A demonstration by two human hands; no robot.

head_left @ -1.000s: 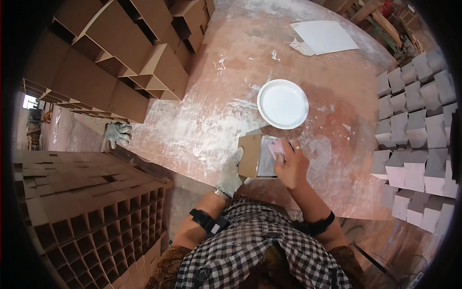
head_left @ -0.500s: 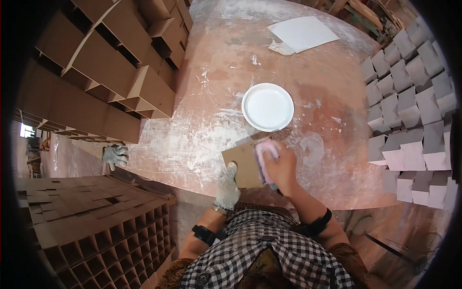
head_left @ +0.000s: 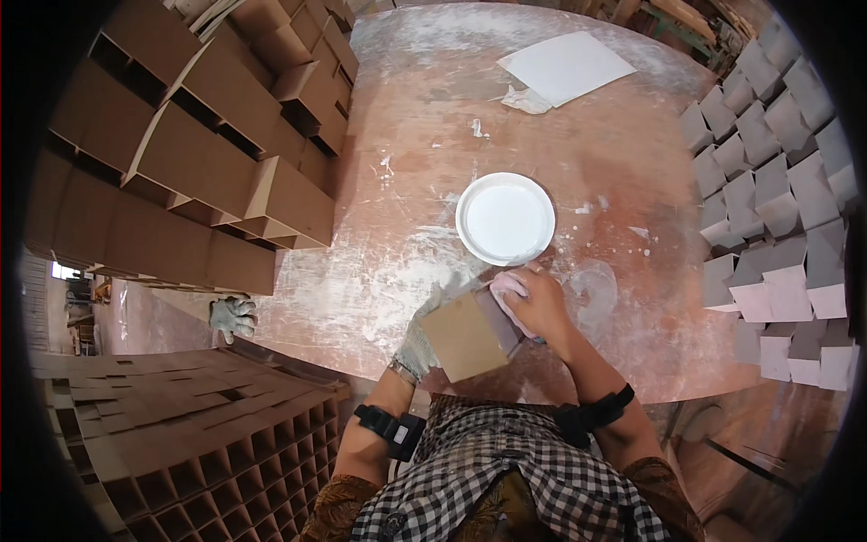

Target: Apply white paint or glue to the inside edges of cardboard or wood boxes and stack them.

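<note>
My left hand, in a grey-white work glove, grips a small brown cardboard box from its left side; most of its fingers are hidden behind the box. The box is tilted above the near edge of the table, and its right side looks greyish and wet. My bare right hand clasps a pink sponge against the upper end of that greyish side. Just beyond the box stands a round white dish with white liquid in it.
Brown cardboard boxes are stacked at the left, with a cardboard cell block below them. Grey-white coated boxes line the right. A white sheet lies on the paint-smeared table. A grey glove rests at the table's left edge.
The box has turned, so its greyish right side now shows. My left thumb has left its front face. My right hand has shifted slightly right and away from me with the sponge.
</note>
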